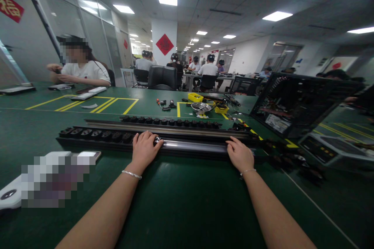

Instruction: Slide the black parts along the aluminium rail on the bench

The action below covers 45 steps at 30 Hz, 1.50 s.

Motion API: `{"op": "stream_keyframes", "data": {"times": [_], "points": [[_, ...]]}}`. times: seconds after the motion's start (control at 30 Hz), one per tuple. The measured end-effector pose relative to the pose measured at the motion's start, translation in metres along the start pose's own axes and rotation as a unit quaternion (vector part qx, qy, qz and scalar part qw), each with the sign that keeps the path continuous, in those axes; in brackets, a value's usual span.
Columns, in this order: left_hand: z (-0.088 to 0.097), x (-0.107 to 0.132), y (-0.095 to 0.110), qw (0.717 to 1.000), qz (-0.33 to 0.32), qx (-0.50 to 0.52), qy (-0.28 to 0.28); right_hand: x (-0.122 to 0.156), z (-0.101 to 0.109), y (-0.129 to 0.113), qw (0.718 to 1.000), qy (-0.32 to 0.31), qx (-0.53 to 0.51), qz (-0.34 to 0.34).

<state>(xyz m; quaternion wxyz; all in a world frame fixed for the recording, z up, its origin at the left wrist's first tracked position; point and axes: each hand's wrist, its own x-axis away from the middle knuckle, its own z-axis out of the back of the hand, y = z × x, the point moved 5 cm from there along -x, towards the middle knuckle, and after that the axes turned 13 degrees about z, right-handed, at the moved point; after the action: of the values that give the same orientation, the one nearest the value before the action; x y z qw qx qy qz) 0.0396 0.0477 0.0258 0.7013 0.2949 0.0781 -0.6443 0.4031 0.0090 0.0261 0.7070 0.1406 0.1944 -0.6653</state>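
A long black rail [187, 155] with a shiny rounded strip lies across the green table in front of me. On its left part sits a row of black roller-like pieces [105, 135]. My left hand [144, 149] is closed over the rail near its middle, fingers over the far side, thumb beside a small black-and-silver piece [157, 139]. Toward the right end, my right hand [241, 155] grips the same rail, index finger stretched along it and the other fingers mostly hidden. Just behind lies a second long rail [175, 127] and another row of black pieces [172, 122].
Left of my arms lies a white device [11, 190], partly blurred out. Farther back are a metal bowl [201, 107], yellow trays [195, 97] and tools. An open computer case [292, 101] and a grey box [330, 149] stand right. A person [87, 72] sits across the table.
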Motion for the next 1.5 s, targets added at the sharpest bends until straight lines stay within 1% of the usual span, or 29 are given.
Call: {"op": "stream_keyframes", "data": {"times": [0.07, 0.2, 0.27, 0.4, 0.6, 0.83, 1.3, 1.5], "points": [[0.001, 0.000, 0.001, 1.000, -0.004, -0.003, 0.010, 0.000, 0.000, 0.000, 1.000, 0.002, 0.001, 0.000], [0.008, 0.003, 0.006, 0.998, -0.010, -0.012, 0.054, 0.000, -0.001, 0.001, 1.000, 0.005, 0.002, 0.003], [0.010, 0.005, 0.009, 0.998, -0.020, -0.016, 0.058, 0.000, -0.001, 0.001, 1.000, 0.008, 0.004, 0.002], [0.010, 0.005, 0.010, 0.998, -0.028, -0.020, 0.050, 0.000, -0.001, 0.001, 1.000, 0.013, 0.008, 0.002], [0.004, 0.004, 0.006, 0.999, -0.034, 0.002, 0.024, 0.000, -0.001, 0.000, 1.000, 0.005, 0.005, -0.004], [0.003, 0.005, 0.006, 0.999, -0.040, 0.008, 0.011, 0.000, 0.001, -0.001, 1.000, 0.009, 0.003, -0.002], [0.004, 0.006, 0.014, 0.997, -0.070, 0.016, 0.007, 0.000, -0.001, 0.001, 1.000, 0.002, 0.007, -0.003], [0.003, 0.006, 0.015, 0.998, -0.067, 0.009, 0.002, -0.001, -0.001, 0.001, 1.000, 0.008, 0.011, 0.000]]}}
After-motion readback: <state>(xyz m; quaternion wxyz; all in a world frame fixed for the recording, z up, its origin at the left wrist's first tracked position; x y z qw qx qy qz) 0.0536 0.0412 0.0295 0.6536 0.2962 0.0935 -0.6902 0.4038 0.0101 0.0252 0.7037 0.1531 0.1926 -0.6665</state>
